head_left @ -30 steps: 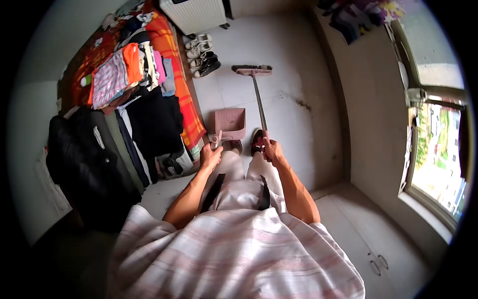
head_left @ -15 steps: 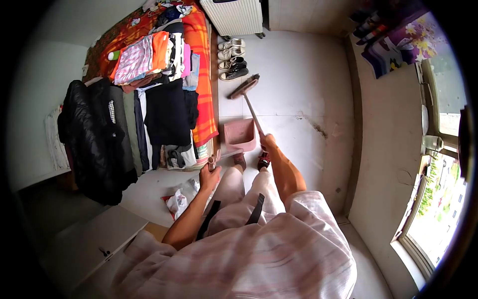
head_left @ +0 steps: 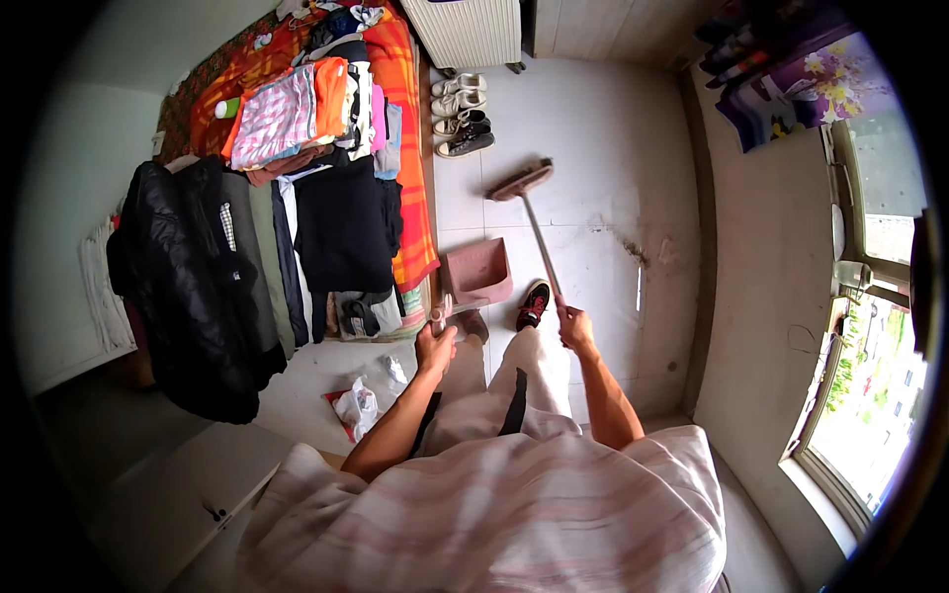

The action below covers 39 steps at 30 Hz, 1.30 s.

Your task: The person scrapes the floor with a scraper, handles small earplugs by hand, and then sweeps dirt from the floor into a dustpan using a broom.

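My right hand (head_left: 576, 330) is wrapped round the handle of a broom (head_left: 539, 237), whose brownish head (head_left: 520, 181) is over the floor ahead, turned at a slant. In my left hand (head_left: 435, 348) is the upright handle of a pink dustpan (head_left: 477, 272). The dustpan rests on the floor in front of my feet, left of the broom, its tray facing up. A dark smear of dirt (head_left: 629, 244) lies on the tiles to the right of the broom handle.
Left, a bed holds folded clothes (head_left: 341, 222) and a black puffer jacket (head_left: 178, 277). Pairs of shoes (head_left: 461, 117) line the bed's side, below a white suitcase (head_left: 463, 35). A plastic bag (head_left: 358, 405) lies on the floor near my left arm. A window (head_left: 860, 395) is at right.
The broom head has swung to the right, away from the shoes. My right hand has shifted right and back toward me; my left hand has moved slightly right and forward.
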Tool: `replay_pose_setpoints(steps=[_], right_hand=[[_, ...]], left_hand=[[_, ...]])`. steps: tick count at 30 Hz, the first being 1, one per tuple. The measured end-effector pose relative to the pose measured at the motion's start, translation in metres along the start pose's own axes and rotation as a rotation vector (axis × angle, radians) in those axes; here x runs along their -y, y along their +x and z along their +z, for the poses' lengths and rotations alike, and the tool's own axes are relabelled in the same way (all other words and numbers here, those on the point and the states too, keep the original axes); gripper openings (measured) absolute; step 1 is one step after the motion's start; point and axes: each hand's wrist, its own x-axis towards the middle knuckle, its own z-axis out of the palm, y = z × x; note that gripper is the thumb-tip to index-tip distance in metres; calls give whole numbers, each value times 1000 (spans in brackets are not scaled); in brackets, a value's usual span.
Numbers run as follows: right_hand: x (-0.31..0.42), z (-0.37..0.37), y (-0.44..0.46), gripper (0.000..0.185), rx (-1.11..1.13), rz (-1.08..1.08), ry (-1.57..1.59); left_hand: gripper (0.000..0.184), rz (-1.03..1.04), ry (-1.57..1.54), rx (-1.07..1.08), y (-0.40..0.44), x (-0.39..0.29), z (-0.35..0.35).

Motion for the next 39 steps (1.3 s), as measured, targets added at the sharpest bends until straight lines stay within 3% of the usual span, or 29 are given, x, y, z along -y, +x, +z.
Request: replay_pose_setpoints(steps=[3, 5, 8, 11, 13, 15, 17, 21, 22, 23, 25, 27, 29, 33, 35, 39], right_hand=[[21, 62, 51, 55, -34, -65, -13], [55, 104, 80, 58, 21, -83, 177], [109, 165, 119, 57, 62, 127, 287], [87, 221, 144, 55, 53, 228, 179], [76, 217, 126, 53, -57, 72, -105], [55, 193, 110, 53, -68, 72, -204], [27, 162, 84, 53, -118, 133, -185], [-23, 126, 42, 51, -224, 10, -261], [-27, 123, 31, 51, -226, -22, -226], [-15, 114, 17, 51, -232, -21, -229], [31, 98, -31, 50, -119, 91, -1], [37, 105, -35, 48, -128, 89, 23], [26, 131, -7, 49, -243, -242, -69], [112, 169, 51, 62, 40, 7, 125], [148, 192, 84, 64, 64, 174, 224], [136, 226, 111, 61, 1, 371, 182]], left_hand=[[19, 45, 18, 31, 8, -3, -16], [20, 69, 159, 18, 20, 7, -28], [19, 50, 40, 56, 21, 5, -41], [19, 27, -34, 121, 22, 1, -52], [21, 41, -1, 130, 28, -1, -57], [24, 19, 53, 127, 26, -12, -64], [25, 69, 107, 135, 33, -8, -72], [29, 76, 154, 132, 40, -6, -82], [22, 73, 147, 165, 45, -4, -83], [14, 69, 141, 197, 47, -3, -85], [15, 44, 118, 200, 47, -2, -85], [15, 32, 103, 208, 48, -4, -86], [15, 20, 74, 228, 46, -4, -86], [16, 26, 145, 216, 46, -6, -91], [17, 60, 126, 195, 44, -6, -93], [18, 30, 109, 213, 37, -7, -97]])
